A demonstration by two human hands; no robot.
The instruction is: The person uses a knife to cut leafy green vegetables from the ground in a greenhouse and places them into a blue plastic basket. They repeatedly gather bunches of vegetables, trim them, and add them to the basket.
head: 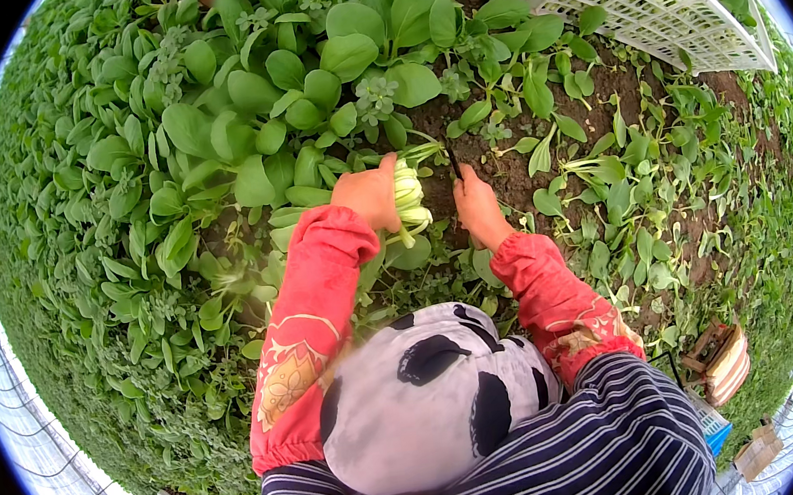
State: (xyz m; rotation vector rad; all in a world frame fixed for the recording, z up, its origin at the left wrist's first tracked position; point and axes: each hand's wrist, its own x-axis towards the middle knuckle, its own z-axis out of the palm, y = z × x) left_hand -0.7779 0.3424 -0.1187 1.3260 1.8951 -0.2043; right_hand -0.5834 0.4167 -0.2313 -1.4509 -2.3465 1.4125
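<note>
My left hand (369, 194) grips a bunch of leafy greens (409, 199), its pale cut stem ends facing right and its leaves pointing left. My right hand (481, 208), just to the right, is closed on the handle of a dark-bladed knife (452, 158) that points up the picture. The blade is close to the stem base of another green plant (426, 150) above the bunch. Both forearms wear red patterned sleeve covers. Broad-leaved plants (347, 57) stand in the soil above and to the left of my hands.
A white plastic crate (668, 9) holding greens stands tilted at the upper right. Cut leaves lie over brown soil (520, 184) on the right. At the lower right are a small wooden stool with a striped cushion (728, 365) and a cardboard box (759, 452). Part of another person shows at lower left.
</note>
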